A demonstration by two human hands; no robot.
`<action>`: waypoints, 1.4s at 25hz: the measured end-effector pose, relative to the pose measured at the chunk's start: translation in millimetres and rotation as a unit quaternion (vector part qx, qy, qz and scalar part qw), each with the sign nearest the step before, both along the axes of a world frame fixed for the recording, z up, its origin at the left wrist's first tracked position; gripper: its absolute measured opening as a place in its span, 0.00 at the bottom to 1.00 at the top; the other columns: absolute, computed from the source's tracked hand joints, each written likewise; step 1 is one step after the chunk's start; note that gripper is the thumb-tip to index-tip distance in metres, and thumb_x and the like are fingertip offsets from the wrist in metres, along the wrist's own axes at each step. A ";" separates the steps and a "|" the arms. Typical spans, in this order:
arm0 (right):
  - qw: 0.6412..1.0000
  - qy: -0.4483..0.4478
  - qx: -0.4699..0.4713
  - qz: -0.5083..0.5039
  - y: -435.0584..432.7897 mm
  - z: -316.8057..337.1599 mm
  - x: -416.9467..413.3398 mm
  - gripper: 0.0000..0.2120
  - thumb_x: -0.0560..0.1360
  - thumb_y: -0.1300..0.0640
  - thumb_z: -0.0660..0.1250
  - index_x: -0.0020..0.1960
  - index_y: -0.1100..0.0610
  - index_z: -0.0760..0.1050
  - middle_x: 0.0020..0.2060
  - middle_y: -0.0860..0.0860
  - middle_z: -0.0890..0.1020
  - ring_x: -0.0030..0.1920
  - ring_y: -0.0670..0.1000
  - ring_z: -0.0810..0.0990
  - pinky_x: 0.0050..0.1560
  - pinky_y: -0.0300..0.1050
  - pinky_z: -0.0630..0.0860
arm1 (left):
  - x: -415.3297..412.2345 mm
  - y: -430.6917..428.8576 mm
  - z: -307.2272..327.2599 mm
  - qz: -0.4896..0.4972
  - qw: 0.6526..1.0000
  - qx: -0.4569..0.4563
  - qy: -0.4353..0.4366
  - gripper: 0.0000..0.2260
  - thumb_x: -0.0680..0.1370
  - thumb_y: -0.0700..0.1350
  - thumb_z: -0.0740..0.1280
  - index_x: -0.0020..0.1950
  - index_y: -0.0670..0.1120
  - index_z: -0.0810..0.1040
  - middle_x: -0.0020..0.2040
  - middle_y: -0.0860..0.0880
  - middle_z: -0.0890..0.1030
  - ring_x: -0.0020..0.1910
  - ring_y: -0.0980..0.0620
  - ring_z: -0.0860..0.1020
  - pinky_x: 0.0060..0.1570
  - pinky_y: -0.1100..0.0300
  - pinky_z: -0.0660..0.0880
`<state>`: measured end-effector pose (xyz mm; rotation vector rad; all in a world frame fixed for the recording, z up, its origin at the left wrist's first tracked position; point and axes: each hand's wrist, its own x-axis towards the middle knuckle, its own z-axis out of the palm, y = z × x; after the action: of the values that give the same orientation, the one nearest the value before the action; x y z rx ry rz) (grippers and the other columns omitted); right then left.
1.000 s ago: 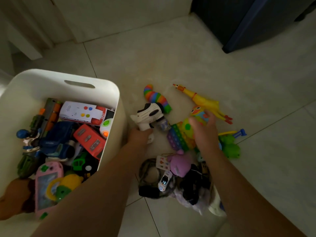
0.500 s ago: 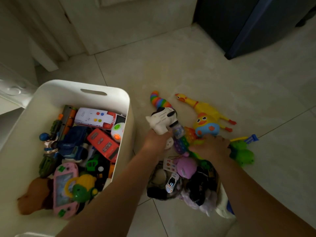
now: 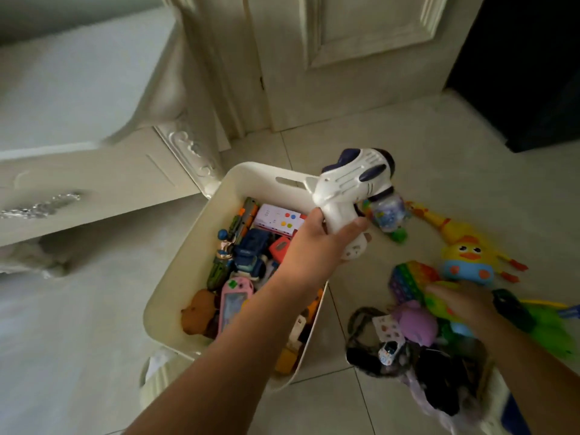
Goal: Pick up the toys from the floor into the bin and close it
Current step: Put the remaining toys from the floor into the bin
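Note:
My left hand (image 3: 317,243) is shut on the grip of a white and dark blue toy gun (image 3: 351,180), held up over the right rim of the white bin (image 3: 175,293). The bin is open and holds several toys, among them a pink handheld game (image 3: 230,301) and a blue truck (image 3: 252,255). My right hand (image 3: 461,304) rests on a rainbow pop-it toy (image 3: 414,279) on the floor; I cannot tell whether it grips it. Around it lie a yellow duck toy (image 3: 466,262), a yellow rubber chicken (image 3: 439,219) and a purple plush (image 3: 416,321).
A dark pile of fabric with a small toy car (image 3: 389,351) lies at the lower right. Green toys (image 3: 552,328) sit at the right edge. White ornate furniture (image 3: 94,171) stands left of the bin, a white door (image 3: 345,58) behind it, and something dark (image 3: 533,73) at the upper right.
My left hand has lifted the toy gun off the floor and carried it up toward the bin. My right hand slid down from the duck onto the pop-it toy. The camera tilted up.

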<state>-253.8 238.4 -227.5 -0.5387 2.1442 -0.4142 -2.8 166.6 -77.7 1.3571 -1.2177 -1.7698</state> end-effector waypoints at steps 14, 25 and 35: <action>0.919 -0.308 -0.232 0.076 -56.7 154.1 262.0 0.11 0.66 0.50 0.76 0.43 0.55 0.79 0.39 0.52 0.83 0.41 0.53 0.82 0.46 0.49 0.80 | 188.6 -3.6 44.7 0.244 0.969 -0.025 0.035 0.10 0.77 0.40 0.67 0.59 0.44 0.75 0.50 0.46 0.82 0.51 0.46 0.82 0.53 0.47 0.79; 0.945 -0.274 -0.014 0.179 -45.2 107.7 343.8 0.28 0.64 0.41 0.75 0.58 0.54 0.76 0.56 0.53 0.78 0.51 0.52 0.79 0.52 0.51 0.78 | 217.5 -8.9 21.3 0.243 0.969 0.004 0.035 0.04 0.78 0.40 0.67 0.50 0.49 0.75 0.51 0.44 0.82 0.51 0.44 0.82 0.54 0.46 0.79; 0.983 -0.157 -0.095 0.024 -77.1 76.3 273.8 0.31 0.74 0.42 0.66 0.72 0.54 0.65 0.65 0.56 0.73 0.60 0.58 0.75 0.54 0.55 0.79 | 188.0 -2.5 2.1 0.210 0.976 0.035 0.052 0.05 0.79 0.39 0.65 0.53 0.47 0.75 0.49 0.44 0.82 0.45 0.49 0.82 0.54 0.46 0.78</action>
<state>20.0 161.3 -151.2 -0.5902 1.7963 -0.6381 185.2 164.0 -75.6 1.4191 -0.7485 -1.5675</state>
